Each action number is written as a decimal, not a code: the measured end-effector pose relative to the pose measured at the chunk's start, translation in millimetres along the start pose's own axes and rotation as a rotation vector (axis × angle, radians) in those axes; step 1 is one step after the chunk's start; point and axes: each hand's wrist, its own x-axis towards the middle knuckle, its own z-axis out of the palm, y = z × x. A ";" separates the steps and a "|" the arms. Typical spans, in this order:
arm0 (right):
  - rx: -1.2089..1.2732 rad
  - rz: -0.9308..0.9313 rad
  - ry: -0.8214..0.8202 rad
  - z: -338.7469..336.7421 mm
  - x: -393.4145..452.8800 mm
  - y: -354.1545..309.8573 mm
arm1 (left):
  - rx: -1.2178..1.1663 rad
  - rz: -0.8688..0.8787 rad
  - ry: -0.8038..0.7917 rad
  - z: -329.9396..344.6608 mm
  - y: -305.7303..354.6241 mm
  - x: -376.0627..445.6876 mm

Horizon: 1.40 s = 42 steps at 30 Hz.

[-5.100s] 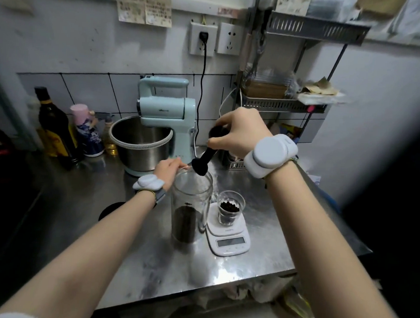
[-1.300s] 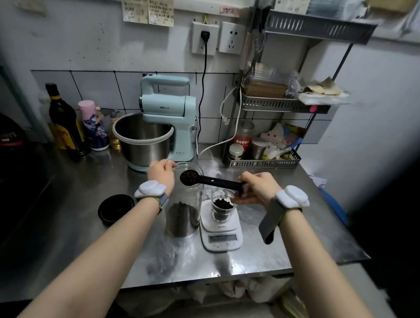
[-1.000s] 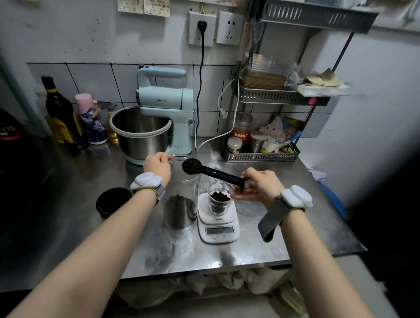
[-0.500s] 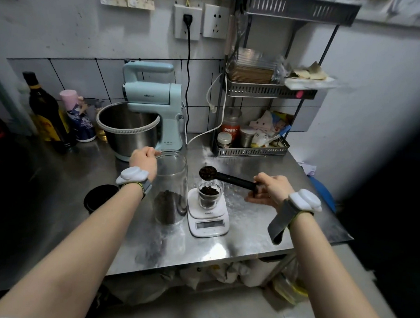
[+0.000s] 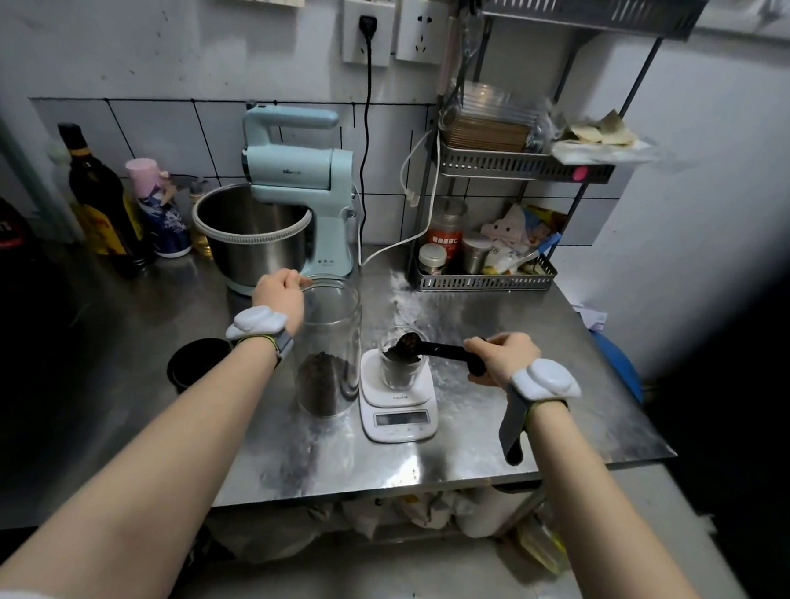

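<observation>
On a steel table [image 5: 491, 441], a white scale [image 5: 400, 421] carries a small glass cup [image 5: 398, 375]. The right hand [image 5: 502, 357] grips the handle of a black scoop [image 5: 445, 350], its bowl of coffee beans tipped over the cup's rim. Just left, the left hand [image 5: 279, 295] holds the rim of a tall glass jar [image 5: 331, 341] with beans at its bottom. Behind stands a pale blue mixer [image 5: 294, 179]

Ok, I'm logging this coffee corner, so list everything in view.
scoop: 1, black, over the small glass
small glass: 1, clear, on the scale
scale: 1, white, mid table
tall jar: 1, clear, left of scale
lid: 1, black, left of tall jar
stand mixer: 1, pale blue, by wall
dark bottle: 1, back left
wire rack: 1, grey, back right
table: 1, steel
left hand: 1, holds tall jar rim
right hand: 1, grips scoop
</observation>
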 end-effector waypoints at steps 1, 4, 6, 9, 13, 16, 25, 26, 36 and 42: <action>-0.024 -0.030 0.018 1.8 -1.7 -2.0 | -0.004 0.002 0.001 0.2 0.8 -0.3; -0.105 -0.100 0.053 6.3 -5.2 -8.3 | -0.008 0.001 -0.003 -0.1 1.5 -0.2; -0.175 -0.142 0.059 7.5 -7.9 -12.3 | -0.002 0.011 -0.004 0.0 1.0 0.3; -0.277 -0.217 0.054 8.8 -9.9 -19.6 | 0.003 0.021 0.002 -0.1 0.2 1.3; -0.469 -0.320 -0.034 13.0 -10.3 -28.8 | -0.004 0.021 0.002 0.4 -1.1 2.2; -0.607 -0.439 -0.067 16.6 -12.8 -33.1 | -0.011 0.022 -0.009 0.1 -1.2 2.4; -0.748 -0.620 -0.066 24.3 -22.0 -43.8 | -0.018 0.027 -0.016 -2.1 0.6 -0.5; -0.761 -0.616 -0.074 24.1 -22.7 -45.7 | -0.017 0.030 -0.017 -2.2 0.7 -0.4; -0.673 -0.584 -0.031 15.0 -30.2 -68.1 | -0.002 0.039 -0.039 -2.8 2.8 0.3; -0.519 -0.638 0.111 9.7 -42.5 -101.6 | 0.004 0.026 -0.037 -3.5 6.0 0.1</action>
